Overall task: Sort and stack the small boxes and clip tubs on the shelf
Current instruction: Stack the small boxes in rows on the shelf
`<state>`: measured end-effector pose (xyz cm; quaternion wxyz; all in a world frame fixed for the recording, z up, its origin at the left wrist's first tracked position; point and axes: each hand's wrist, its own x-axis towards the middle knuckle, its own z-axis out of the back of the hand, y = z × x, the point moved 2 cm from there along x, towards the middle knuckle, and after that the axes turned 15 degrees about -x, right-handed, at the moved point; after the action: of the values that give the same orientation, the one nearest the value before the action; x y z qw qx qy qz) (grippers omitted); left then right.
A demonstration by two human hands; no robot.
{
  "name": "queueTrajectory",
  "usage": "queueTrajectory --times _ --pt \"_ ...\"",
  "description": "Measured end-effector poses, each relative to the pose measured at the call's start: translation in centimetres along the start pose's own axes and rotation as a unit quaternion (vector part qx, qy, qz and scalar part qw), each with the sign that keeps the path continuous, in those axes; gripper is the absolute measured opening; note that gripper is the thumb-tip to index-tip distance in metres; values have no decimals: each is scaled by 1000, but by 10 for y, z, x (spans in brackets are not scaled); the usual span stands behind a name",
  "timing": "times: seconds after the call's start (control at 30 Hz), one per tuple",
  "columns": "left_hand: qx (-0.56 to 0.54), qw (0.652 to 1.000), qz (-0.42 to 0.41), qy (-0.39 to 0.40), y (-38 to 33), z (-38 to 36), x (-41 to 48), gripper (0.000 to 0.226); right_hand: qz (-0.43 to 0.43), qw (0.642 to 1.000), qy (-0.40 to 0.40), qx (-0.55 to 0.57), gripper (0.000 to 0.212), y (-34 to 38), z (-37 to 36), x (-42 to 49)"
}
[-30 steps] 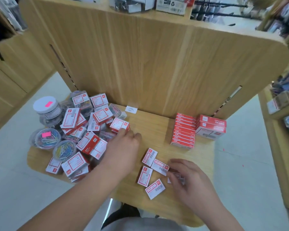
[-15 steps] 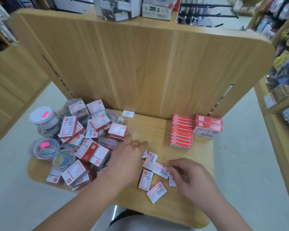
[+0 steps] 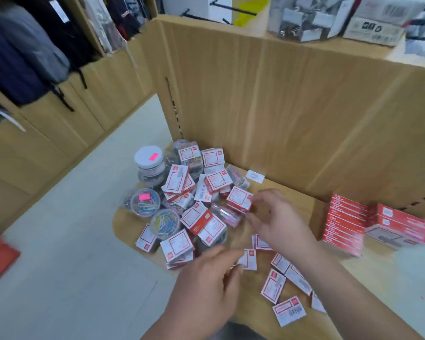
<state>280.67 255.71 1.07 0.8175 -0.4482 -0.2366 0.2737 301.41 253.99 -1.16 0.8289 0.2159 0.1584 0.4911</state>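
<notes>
Because the small box [image 3: 239,200] at the pile's [image 3: 196,218] right edge, mid-frame, looks light, stiff and dentable, the right hand [image 3: 277,218], its grip spread open and empty beside it, should pinch opposite sides.

Left hand [image 3: 206,288] low centre, back up, fingers bent loosely inward, blurred, grip unclear. Right hand [image 3: 277,219] further forward, fingers spread, slightly hooked, thumb apart below them. Left forearm [image 3: 162,330] enters at bottom edge, right forearm [image 3: 349,290] from lower right, both bare.
</notes>
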Motion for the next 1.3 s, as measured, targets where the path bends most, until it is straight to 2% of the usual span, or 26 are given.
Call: queueTrajectory --times 0.1,0.2,0.47,0.53,0.63,0.67,0.73,0.8,0.9,1.0,1.07,1.13,1.3 --pt "7 999 31 2 7 4 0 33 -26 999 35 -25 33 12 -7 23" --pt "-37 998 50 2 11 4 -3 36 -43 997 46 -37 35 14 -10 23" --pt "-51 998 41 -2 20 1 -7 27 -48 995 54 -65 32 14 4 0" --pt "-55 998 27 -15 17 5 -9 27 -26 997 22 -70 27 15 6 -7" --pt "-38 998 -9 -42 3 20 -7 22 43 992 -91 -75 20 26 16 -11" --pt "-21 997 -31 -63 -3 27 -6 21 61 991 -106 -60 17 33 20 -10" --pt "21 990 -67 -122 -11 47 -1 22 67 993 -92 -27 15 44 22 -6" --pt "63 981 -70 -168 -8 68 5 21 60 998 -32 4 16 53 19 1" --pt "126 979 -32 -160 8 89 12 22 71 997 35 15 13 62 14 10" --pt "87 988 -1 -126 21 93 12 28 72 997 -36 0 8 66 22 24" --pt "74 991 7 -110 25 93 16 29 87 991 -91 -39 14 69 27 37" --pt "59 994 15 -96 30 95 20 27 111 986 -96 -82 22 74 27 52" --pt "36 997 21 -68 43 109 30 22 131 972 56 -184 56 77 4 77"
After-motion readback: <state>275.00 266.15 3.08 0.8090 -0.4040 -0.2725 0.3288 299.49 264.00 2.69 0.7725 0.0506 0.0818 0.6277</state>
